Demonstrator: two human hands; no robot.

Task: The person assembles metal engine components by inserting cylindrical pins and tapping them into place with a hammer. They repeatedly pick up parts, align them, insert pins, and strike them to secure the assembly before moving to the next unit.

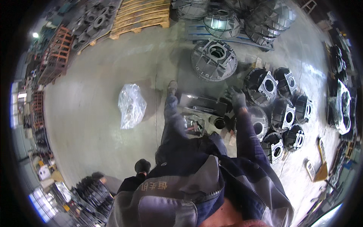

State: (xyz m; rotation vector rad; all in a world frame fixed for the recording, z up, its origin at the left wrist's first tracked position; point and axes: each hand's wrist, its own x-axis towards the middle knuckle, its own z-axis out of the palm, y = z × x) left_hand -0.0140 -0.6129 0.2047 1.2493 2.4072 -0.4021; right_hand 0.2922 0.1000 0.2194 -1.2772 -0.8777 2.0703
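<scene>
Castings, black w/ pale square flanges, sit clustered on concrete floor at right, just beyond right hand. Going L to R: far-left edge has orange racks and stacked dark parts along the wall; lower left, a pile of black ring-like pieces. Wood pallet top centre-left. Crumpled clear plastic bag lies alone on floor, well apart from everything. Left hand, dark glove, hangs low by the jacket, looks curled shut, holding nothing I can see. Centre: one leg stretched fwd over dark metal pieces. Big round grey housing above that. Right hand, gloved, fingers loosely curled, near the castings; contact — can't tell. Floor grey, stained, shiny at right.
</scene>
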